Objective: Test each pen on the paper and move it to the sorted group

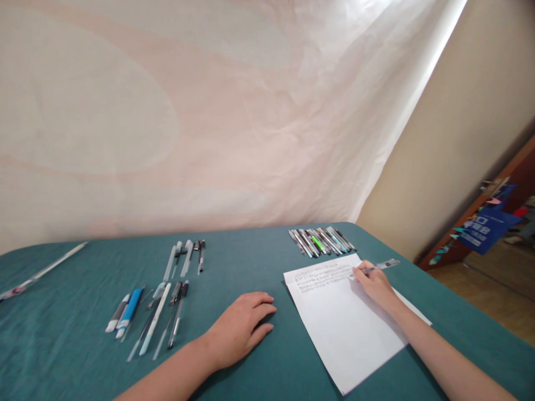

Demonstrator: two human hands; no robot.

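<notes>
So far only a few lines of writing (321, 278) sit at the top of the sheet of paper (346, 334). Everything below them is blank, so I judge the page barely begun, with most of it left to fill. The right hand (376, 285) is closed around a pen (382, 267), with the fingers pinched near the tip, which meets the sheet at the right end of those lines. The pen's long axis runs nearly level, tip toward 9 o'clock and back end toward 3 o'clock. The left hand (242, 328) lies flat and open on the table (251, 250), holding nothing, at 9 o'clock from the sheet. A row of pens (321, 241) lies at 12 o'clock from the sheet.
</notes>
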